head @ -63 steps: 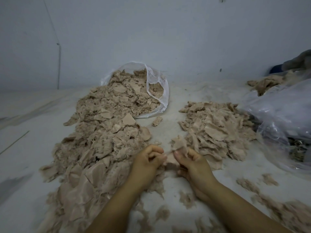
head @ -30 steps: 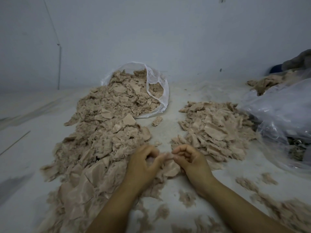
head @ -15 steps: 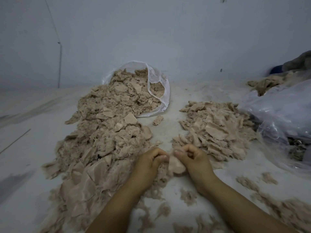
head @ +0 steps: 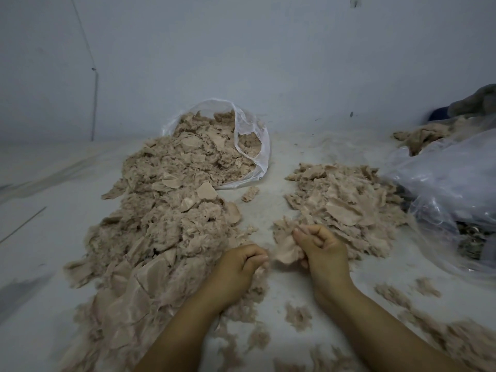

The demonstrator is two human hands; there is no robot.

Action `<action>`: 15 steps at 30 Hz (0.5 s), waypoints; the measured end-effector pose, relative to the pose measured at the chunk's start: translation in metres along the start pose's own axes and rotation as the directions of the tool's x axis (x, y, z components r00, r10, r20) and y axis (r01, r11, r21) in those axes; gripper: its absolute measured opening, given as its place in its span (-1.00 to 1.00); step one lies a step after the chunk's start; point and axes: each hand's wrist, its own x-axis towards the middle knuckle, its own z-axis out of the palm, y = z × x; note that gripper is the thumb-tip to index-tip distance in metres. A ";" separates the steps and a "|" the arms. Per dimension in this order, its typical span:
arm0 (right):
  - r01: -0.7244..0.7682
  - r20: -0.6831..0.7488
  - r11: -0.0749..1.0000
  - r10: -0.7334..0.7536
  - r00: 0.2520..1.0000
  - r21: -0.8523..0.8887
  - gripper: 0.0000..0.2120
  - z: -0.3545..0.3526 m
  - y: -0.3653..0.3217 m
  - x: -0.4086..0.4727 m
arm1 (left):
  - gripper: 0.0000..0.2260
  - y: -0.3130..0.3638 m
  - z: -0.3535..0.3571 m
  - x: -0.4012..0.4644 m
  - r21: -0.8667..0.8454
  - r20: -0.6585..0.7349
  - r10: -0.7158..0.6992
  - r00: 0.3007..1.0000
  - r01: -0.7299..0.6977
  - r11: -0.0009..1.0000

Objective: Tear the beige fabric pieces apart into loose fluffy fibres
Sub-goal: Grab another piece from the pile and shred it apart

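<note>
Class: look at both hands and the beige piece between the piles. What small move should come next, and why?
Probably the left hand should grip the free edge of the flat beige fabric piece again and pull away from the right hand. The piece looks whole, pinched only by the right hand, while the left seems to hold just loose fluff.

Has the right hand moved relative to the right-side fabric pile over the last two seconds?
Yes. The right hand, gripping a fabric piece, has shifted slightly up toward the right-side pile.

Clear plastic bag, lying on its side, far centre, mouth toward the near left. Crumpled clear plastic sheeting, right. Grey cloth, far right corner. Pale wall behind.
</note>
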 end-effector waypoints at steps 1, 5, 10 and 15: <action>0.005 -0.034 1.000 -0.004 0.999 0.030 -0.88 -0.003 -0.003 0.003 | -0.79 0.000 0.000 -0.001 0.008 0.005 -0.009 1.000 0.009 1.000; -0.054 -0.021 0.937 0.065 0.998 0.344 -0.73 -0.009 -0.012 0.013 | -0.80 -0.001 -0.001 -0.001 -0.063 -0.031 -0.056 0.998 0.054 0.997; -0.142 0.175 0.990 0.137 0.975 0.014 -0.59 -0.003 -0.006 -0.005 | -0.84 0.000 -0.007 -0.006 -0.032 0.067 -0.059 0.996 0.061 0.998; -0.040 0.345 0.893 0.213 0.914 -0.448 -0.83 0.005 0.005 -0.018 | -0.71 0.001 -0.005 -0.003 -0.102 -0.177 -0.011 0.984 -0.008 0.995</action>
